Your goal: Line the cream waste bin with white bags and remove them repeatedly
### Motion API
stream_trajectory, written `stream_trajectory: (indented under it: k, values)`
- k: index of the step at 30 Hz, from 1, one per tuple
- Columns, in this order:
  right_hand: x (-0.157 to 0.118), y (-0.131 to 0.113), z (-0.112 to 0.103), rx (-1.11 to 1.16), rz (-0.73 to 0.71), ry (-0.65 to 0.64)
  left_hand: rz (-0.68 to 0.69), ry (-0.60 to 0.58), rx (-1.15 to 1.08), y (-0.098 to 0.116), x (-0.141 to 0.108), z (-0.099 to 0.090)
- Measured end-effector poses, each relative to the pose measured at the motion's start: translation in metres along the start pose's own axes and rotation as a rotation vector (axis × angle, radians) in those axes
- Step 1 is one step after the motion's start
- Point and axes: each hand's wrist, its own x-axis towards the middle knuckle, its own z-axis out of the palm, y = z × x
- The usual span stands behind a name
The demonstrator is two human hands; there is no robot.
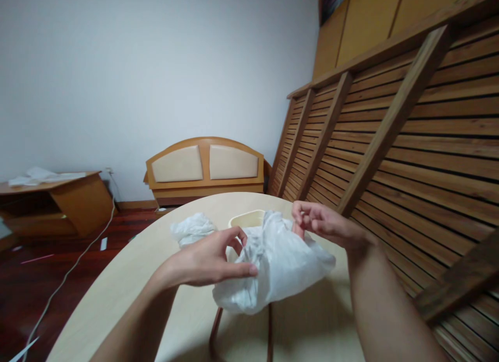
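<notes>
A crumpled white plastic bag (290, 266) is held up between my hands over the round table. My left hand (214, 255) is closed on the bag's left side, its thumb lying across the gathered plastic and its fingers curled behind. At the upper right edge, my right hand (329, 224) has its fingers bent together on the plastic. What the bag contains, if anything, cannot be seen. Behind it shows the rim of a cream container (245, 218), partly covered. A second crumpled white bag (193, 228) lies on the table to the left, just beyond my left hand.
The pale round table (128, 284) extends beneath my arms. Two brown straps (270, 331) show below the bag. A slatted wooden frame (429, 169) leans along the right. Beyond the table stands a headboard (206, 167); a wooden desk (81, 201) with papers is at left, near a floor cable (76, 263).
</notes>
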Motion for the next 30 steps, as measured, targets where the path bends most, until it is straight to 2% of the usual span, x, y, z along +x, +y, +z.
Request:
stream_trajectory:
  k: [3,6,9,12,14,17,20,22,24,27,30]
  values:
    - [0.001,0.001,-0.001,-0.094,0.091,-0.111,0.04,-0.034,0.113,0.002,-0.004,0.004]
    - [0.005,0.0,0.003,-0.185,0.131,-0.094,0.088,-0.136,0.112,0.008,-0.007,0.001]
    - [0.009,-0.005,0.012,-0.331,0.178,-0.068,0.067,-0.223,0.06,0.017,-0.009,-0.002]
    - [0.011,-0.012,0.025,-0.403,0.226,-0.12,0.036,-0.229,-0.005,0.023,-0.01,-0.002]
    - [0.011,-0.017,0.036,-0.446,0.242,-0.142,0.041,-0.136,-0.031,0.022,-0.009,-0.001]
    - [0.01,-0.021,0.05,-0.584,0.264,-0.122,0.042,0.064,-0.123,0.016,-0.003,0.001]
    - [0.009,-0.02,0.051,-0.649,0.234,-0.082,0.021,0.294,-0.272,0.005,0.007,-0.002]
    - [0.008,-0.016,0.044,-0.643,0.174,-0.001,0.013,0.446,-0.357,-0.005,0.014,-0.006]
    - [0.006,-0.01,0.03,-0.651,0.096,0.121,0.004,0.545,-0.417,-0.018,0.022,-0.01]
    - [0.006,0.002,0.006,-0.718,0.056,0.229,0.012,0.579,-0.45,-0.041,0.033,-0.016]
    - [0.009,0.018,-0.019,-0.775,0.051,0.262,-0.038,0.612,-0.322,-0.064,0.043,-0.018]
